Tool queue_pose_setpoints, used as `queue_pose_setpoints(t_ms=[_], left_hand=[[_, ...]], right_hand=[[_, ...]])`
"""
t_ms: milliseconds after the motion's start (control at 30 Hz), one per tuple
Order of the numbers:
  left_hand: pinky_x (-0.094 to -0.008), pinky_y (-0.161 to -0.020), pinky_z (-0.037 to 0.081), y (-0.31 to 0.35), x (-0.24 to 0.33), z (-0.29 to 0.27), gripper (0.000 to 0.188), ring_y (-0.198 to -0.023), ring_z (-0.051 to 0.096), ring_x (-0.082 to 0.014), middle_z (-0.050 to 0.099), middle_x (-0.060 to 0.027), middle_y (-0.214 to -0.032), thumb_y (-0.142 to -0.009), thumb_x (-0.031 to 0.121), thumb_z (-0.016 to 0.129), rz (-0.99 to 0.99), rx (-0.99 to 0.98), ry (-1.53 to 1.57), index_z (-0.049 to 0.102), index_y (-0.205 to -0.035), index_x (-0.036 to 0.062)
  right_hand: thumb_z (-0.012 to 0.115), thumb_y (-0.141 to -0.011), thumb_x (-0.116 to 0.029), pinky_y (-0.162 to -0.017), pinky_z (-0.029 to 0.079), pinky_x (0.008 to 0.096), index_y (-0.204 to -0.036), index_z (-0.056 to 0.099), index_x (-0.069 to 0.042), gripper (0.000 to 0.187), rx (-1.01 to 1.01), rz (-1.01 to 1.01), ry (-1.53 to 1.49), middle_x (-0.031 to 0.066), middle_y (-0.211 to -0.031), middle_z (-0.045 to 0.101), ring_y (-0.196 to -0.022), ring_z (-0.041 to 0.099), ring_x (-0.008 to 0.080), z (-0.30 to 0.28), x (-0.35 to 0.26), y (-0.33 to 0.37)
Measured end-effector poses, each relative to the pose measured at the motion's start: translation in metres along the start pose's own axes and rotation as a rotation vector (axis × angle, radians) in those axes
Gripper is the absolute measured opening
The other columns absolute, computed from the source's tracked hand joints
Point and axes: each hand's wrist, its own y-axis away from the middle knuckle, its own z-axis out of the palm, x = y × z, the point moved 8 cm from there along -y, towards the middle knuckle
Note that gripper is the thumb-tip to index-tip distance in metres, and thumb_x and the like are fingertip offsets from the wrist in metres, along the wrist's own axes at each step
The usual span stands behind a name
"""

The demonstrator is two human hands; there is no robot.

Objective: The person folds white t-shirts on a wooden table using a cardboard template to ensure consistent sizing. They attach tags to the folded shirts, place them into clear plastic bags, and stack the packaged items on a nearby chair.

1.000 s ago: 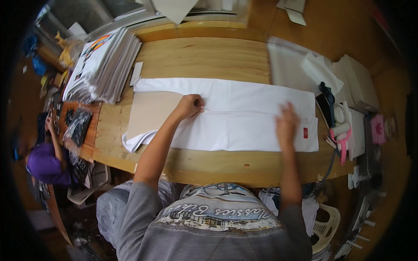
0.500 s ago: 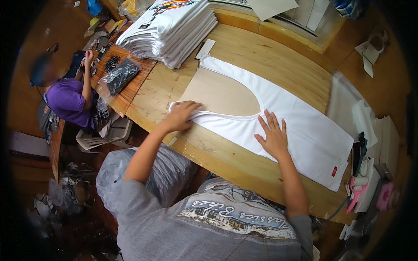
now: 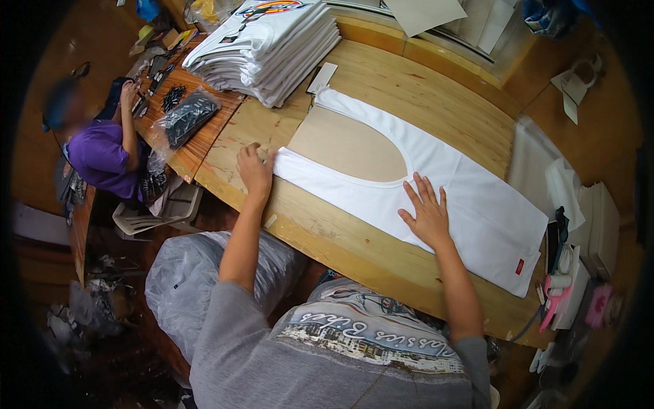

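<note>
A white sleeveless garment (image 3: 470, 198) lies spread across the wooden table, with a small red label near its far right corner. Inside its long curved opening shows a flat beige board (image 3: 351, 144). My right hand (image 3: 428, 215) rests palm down on the white cloth beside the curve's end, fingers spread. At the garment's left end, my left hand (image 3: 255, 170) is on the table with its fingers apart and slightly bent, its thumb side close to the narrow strip of cloth. Nothing shows in its grasp.
A tall stack of folded white shirts (image 3: 269, 51) stands at the back left, near a plastic bag of dark items (image 3: 193, 119). A person in purple (image 3: 102, 157) works at the left. Pink-handled scissors or tool (image 3: 555, 300) lies at the right. A large plastic-wrapped bundle (image 3: 204, 279) sits below the table edge.
My left hand has moved left off the strip of cloth, to just beyond its end. My right hand has stayed flat on the garment. The person in purple has shifted an arm.
</note>
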Motion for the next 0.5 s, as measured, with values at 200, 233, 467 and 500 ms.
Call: queue_pose_setpoints(t_ms=[200, 233, 467, 500], left_hand=[[-0.0381, -0.066, 0.046, 0.05, -0.011, 0.014, 0.066, -0.059, 0.06, -0.0289, 0.058, -0.0233, -0.082, -0.075, 0.029, 0.062, -0.671, -0.317, 0.419, 0.025, -0.122, 0.0003], [-0.0342, -0.056, 0.045, 0.048, -0.016, 0.023, 0.067, -0.058, 0.058, -0.0244, 0.056, -0.0205, -0.082, -0.074, 0.025, 0.064, -0.69, -0.255, 0.499, 0.025, -0.122, 0.0002], [-0.0337, -0.087, 0.035, 0.02, -0.011, 0.024, 0.056, -0.095, 0.045, -0.0264, 0.046, -0.0172, -0.103, -0.069, 0.015, 0.068, -0.418, 0.011, 0.547, 0.036, -0.111, -0.0036], [-0.0339, -0.086, 0.036, 0.022, -0.023, 0.015, 0.053, -0.094, 0.046, -0.0271, 0.046, -0.0178, -0.104, -0.07, 0.013, 0.066, -0.379, 0.032, 0.536, 0.037, -0.111, -0.0038]], right_hand=[[0.045, -0.079, -0.048, -0.1, 0.015, 0.0491, -0.128, 0.033, -0.022, 0.057, 0.026, 0.0, -0.019, 0.0017, -0.138, 0.02, -0.126, 0.022, 0.0213, -0.003, -0.001, 0.003], [0.045, -0.079, -0.048, -0.1, 0.015, 0.0493, -0.128, 0.034, -0.022, 0.057, 0.038, -0.001, -0.02, 0.0019, -0.138, 0.021, -0.126, 0.022, 0.0214, -0.004, -0.001, 0.003], [0.045, -0.078, -0.049, -0.099, 0.016, 0.0506, -0.125, 0.038, -0.018, 0.057, 0.108, -0.022, -0.087, 0.0067, -0.136, 0.025, -0.125, 0.023, 0.0248, -0.002, -0.001, 0.006], [0.045, -0.078, -0.049, -0.099, 0.015, 0.0508, -0.126, 0.037, -0.018, 0.058, 0.113, -0.046, -0.119, 0.0069, -0.136, 0.025, -0.126, 0.022, 0.0249, -0.005, -0.009, 0.009]])
